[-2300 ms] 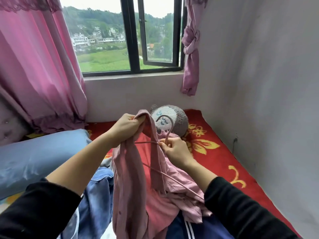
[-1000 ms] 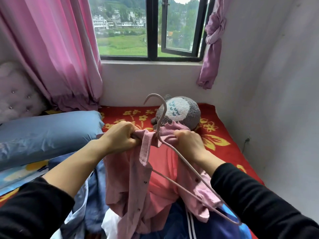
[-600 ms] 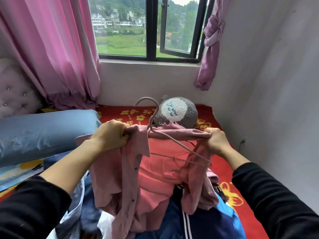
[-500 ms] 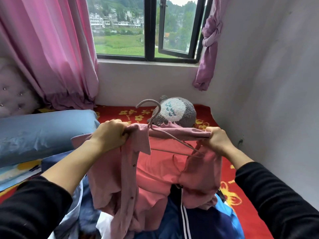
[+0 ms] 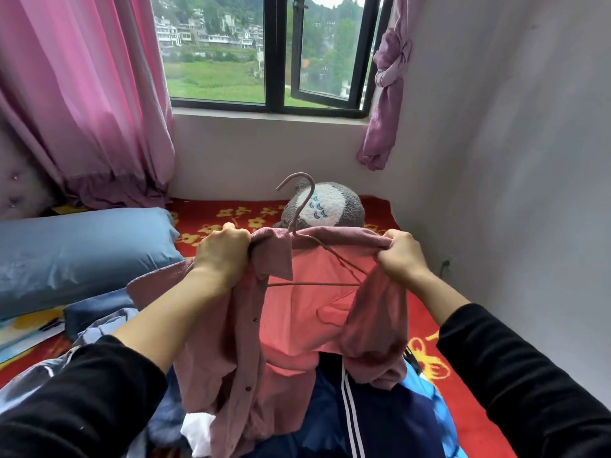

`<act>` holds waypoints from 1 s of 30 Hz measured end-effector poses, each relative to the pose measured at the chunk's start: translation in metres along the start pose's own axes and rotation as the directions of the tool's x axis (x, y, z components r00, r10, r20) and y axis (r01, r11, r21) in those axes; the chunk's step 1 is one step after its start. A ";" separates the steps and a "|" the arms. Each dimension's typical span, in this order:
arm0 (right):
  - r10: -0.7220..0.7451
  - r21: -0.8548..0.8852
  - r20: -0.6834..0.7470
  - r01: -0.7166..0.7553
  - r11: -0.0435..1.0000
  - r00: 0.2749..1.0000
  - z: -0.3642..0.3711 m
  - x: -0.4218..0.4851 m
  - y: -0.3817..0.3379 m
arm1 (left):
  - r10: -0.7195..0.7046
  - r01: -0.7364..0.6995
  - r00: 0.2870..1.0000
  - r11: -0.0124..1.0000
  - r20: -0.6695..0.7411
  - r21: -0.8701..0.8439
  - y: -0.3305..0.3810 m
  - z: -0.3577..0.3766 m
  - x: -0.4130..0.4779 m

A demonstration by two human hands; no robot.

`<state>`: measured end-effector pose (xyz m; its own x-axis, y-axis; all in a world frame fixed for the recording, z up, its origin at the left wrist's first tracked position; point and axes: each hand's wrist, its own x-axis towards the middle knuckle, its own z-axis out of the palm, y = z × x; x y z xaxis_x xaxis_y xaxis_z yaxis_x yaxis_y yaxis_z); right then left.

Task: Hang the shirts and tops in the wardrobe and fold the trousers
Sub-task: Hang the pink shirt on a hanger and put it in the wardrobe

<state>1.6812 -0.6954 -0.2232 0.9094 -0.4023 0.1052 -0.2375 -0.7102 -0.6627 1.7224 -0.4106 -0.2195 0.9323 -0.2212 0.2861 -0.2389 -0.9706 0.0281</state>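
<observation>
A pink button-up shirt (image 5: 297, 319) hangs open in front of me, held up over the bed. A thin pink wire hanger (image 5: 299, 206) sits inside it, its hook sticking up above the collar. My left hand (image 5: 222, 254) grips the shirt's left shoulder by the collar. My right hand (image 5: 401, 256) grips the right shoulder, with cloth bunched in the fist. Navy trousers with white stripes (image 5: 373, 414) lie on the bed beneath the shirt. Blue and white garments (image 5: 99, 325) are piled at the lower left.
The bed has a red flowered cover (image 5: 463, 421). A blue pillow (image 5: 76, 252) lies at left and a grey plush toy (image 5: 334, 209) at the far end. A white wall (image 5: 512, 193) runs close on the right; window and pink curtains (image 5: 82, 94) are ahead.
The hanger went into the shirt and both hands spread to the shoulders. My right hand moved from the hanger's neck out to the right shoulder, and the shirt now hangs wider and higher.
</observation>
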 end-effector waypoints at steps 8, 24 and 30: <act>-0.358 0.711 0.622 -0.311 0.631 0.696 0.000 -0.056 -0.052 | 0.017 -0.045 0.996 0.945 -0.088 -0.324 -0.004 -0.009 -0.007; -0.531 0.046 -0.292 0.566 0.823 0.795 -0.074 -0.065 -0.161 | -0.043 -0.177 0.960 0.669 -0.276 -0.722 -0.032 -0.156 -0.030; -0.469 0.047 -0.309 0.506 0.861 0.828 -0.111 -0.079 -0.180 | -0.205 -0.084 0.915 0.744 -0.347 -0.662 -0.050 -0.171 -0.086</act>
<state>1.6139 -0.5996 -0.0302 0.7586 -0.1783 0.6267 0.2715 -0.7879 -0.5528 1.6081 -0.3266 -0.0819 0.8083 0.0295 0.5880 -0.4359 -0.6414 0.6314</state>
